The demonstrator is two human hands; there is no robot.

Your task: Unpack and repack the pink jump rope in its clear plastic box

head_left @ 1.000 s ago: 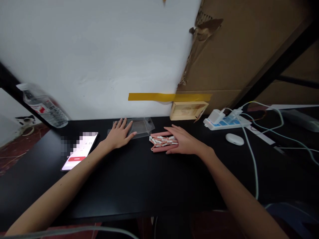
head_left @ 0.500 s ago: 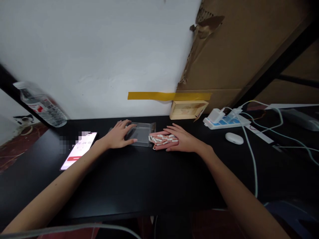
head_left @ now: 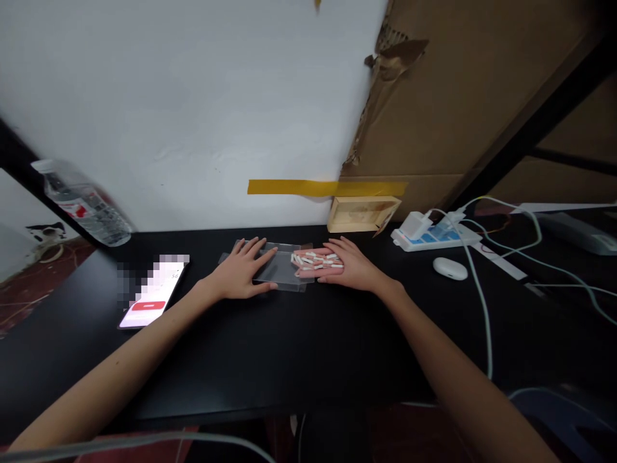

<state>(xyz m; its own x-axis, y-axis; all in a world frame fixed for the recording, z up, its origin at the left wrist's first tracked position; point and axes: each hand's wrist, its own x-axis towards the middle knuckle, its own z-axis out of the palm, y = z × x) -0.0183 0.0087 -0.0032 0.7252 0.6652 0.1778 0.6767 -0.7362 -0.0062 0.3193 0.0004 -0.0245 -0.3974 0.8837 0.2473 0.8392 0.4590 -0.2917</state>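
A clear, flat plastic case (head_left: 284, 273) lies on the black table. My left hand (head_left: 243, 273) spans its left part, fingers spread toward the far edge and thumb along the near one. At the case's right end sits a shallow pink tray (head_left: 313, 273) filled with several small white sticks (head_left: 308, 258); I cannot make out what kind they are. My right hand (head_left: 354, 265) grips the tray's right end, with fingers at its far side and thumb at its near side. The tray's left end overlaps the case's right end. My right palm hides the tray's far right end.
A lit phone (head_left: 153, 299) lies left of my left forearm. Against the wall lean a plastic bottle (head_left: 89, 209) and a small wooden frame (head_left: 361, 218). To the right are a power strip (head_left: 436, 236) with plugs and cables, and a white earbud case (head_left: 450, 268).
My left hand and the clear case have shifted right. The case now overlaps more of the pink tray's left end. My right hand keeps its grip, slightly farther left and away from me.
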